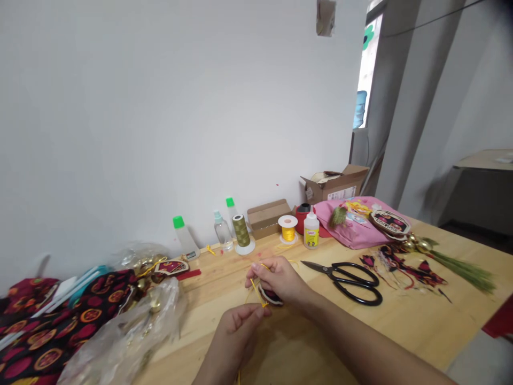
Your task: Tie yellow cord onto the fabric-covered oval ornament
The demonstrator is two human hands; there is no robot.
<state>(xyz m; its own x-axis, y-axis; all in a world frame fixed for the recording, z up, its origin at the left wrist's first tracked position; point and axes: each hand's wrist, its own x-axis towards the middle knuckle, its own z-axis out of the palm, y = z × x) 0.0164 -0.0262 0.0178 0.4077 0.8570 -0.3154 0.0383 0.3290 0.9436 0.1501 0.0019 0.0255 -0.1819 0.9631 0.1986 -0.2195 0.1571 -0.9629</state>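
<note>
Both hands work close together over the wooden table (208,283). My left hand (241,329) pinches a thin yellow cord (255,287) between thumb and forefinger, near a small knot or loop. Higher and to the right, my right hand (280,280) is closed on the upper part of the same cord. Under its fingers shows a dark red ornament (273,297) with a pale edge, mostly hidden by the hand. A tail of cord hangs down below my left hand.
Black-handled scissors (348,278) lie right of my hands, near fabric scraps (404,267). Behind stand a yellow cord spool (288,231), a glue bottle (311,232), a green thread cone (241,232) and a cardboard box (336,184). Patterned fabric (60,331) and a plastic bag (132,326) lie left.
</note>
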